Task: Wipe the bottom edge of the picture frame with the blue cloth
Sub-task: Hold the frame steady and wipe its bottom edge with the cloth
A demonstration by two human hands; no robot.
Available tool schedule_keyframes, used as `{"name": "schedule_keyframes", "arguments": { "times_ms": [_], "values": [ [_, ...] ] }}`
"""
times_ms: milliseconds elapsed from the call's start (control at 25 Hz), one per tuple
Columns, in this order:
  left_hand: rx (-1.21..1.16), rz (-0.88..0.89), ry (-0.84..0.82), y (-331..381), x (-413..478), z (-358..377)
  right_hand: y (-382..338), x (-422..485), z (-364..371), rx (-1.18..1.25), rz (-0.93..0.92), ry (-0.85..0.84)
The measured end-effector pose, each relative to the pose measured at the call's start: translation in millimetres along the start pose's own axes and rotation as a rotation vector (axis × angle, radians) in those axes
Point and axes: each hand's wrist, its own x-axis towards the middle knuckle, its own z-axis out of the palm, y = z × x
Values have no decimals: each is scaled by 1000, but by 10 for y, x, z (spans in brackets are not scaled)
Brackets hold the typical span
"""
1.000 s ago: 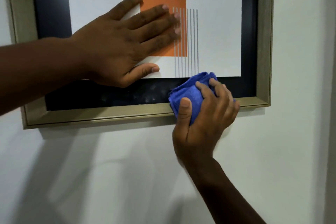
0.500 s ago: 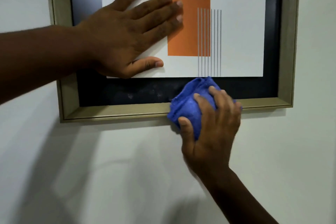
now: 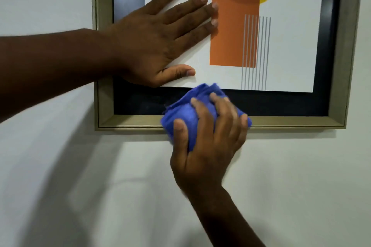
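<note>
A picture frame [image 3: 291, 123] with a pale gold moulding and black inner border hangs on a white wall. Its print shows an orange rectangle, a yellow disc and thin grey lines. My left hand [image 3: 158, 40] lies flat on the glass at the lower left, fingers spread, holding nothing. My right hand [image 3: 208, 142] grips a bunched blue cloth [image 3: 186, 114] and presses it against the frame's bottom edge, left of its middle. The cloth covers part of the black border and the gold moulding there. Faint dust specks show on the black border to the cloth's left.
The white wall [image 3: 301, 186] spreads below and to both sides of the frame. Soft shadows of my arms fall on the wall at the lower left. The frame's top is out of view.
My right hand and the cloth have slid leftward along the bottom edge. My left hand stays flat on the glass, shifted a little toward the frame's left side. The camera view has swung left.
</note>
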Motion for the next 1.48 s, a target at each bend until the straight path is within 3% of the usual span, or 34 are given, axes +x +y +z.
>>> {"name": "schedule_keyframes", "arguments": {
  "times_ms": [80,200,360,520,640,800,960,1120,1280,1480],
  "values": [
    [14,-4,-3,-5,-36,5,93,-52,-46,17,-81,-30],
    [7,-28,-21,-63,-36,-12,-7,37,54,30,79,29],
    [-34,-124,-15,-213,47,-34,-16,-61,21,84,-92,-27],
    [-49,-146,-20,-204,51,-14,-223,25,149,95,72,53],
    [-62,-166,-26,-185,38,-22,-188,-123,112,89,-112,-13],
    [-46,-180,-35,-150,20,-15,-288,-65,197,80,81,80],
    [-46,-195,-37,-124,-22,-22,-295,-147,139,80,-116,-18],
    [-66,-228,-42,-54,-44,-30,-327,-23,149,80,106,36],
    [-62,-232,-36,-62,-72,-6,-723,-83,282,71,-59,-45],
    [-65,-233,-54,-52,-62,5,-171,6,63,32,-251,-99]
  ]
}}
